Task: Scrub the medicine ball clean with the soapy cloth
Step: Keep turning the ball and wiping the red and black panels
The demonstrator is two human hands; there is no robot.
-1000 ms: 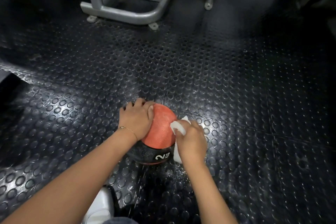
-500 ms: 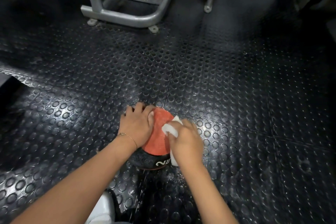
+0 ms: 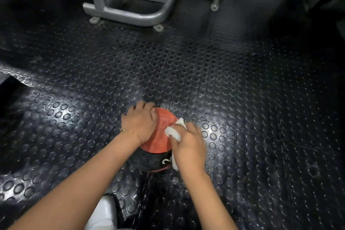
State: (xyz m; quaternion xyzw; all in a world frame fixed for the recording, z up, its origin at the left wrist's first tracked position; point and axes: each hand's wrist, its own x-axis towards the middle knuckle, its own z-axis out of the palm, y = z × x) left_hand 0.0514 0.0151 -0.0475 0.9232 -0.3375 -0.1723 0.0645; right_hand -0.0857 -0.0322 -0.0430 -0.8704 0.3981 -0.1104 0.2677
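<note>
Medicine ball (image 3: pixel 158 136): position is on the studded rubber floor (image 3: pixel 242 117), directly in front of the person, orange face up and black band toward the camera.

Left hand (image 3: pixel 139 122): lies over the upper left of the ball, fingers curved down its far side. Its grip is closed round the ball and steadies it.

Right hand (image 3: pixel 188 147): its grip is closed on the white cloth (image 3: pixel 174 131), bunched under the fingers, with one end showing above the knuckles and another below the wrist. The cloth touches the right edge of the orange face.

Step in hand: scrubbing of the upper right part of the ball. The hand is slightly blurred, which suggests a stroke in progress.

Next move, as judged:
1. Carry the cloth across the orange face toward the left hand, with firm pressure.
2. Hold the ball against the floor so it does not roll under the stroke.
3. Turn the ball to expose the black band and the underside, which the cloth does not cover at present.

Progress cannot be rated; no dirt or suds are distinguishable.
</note>
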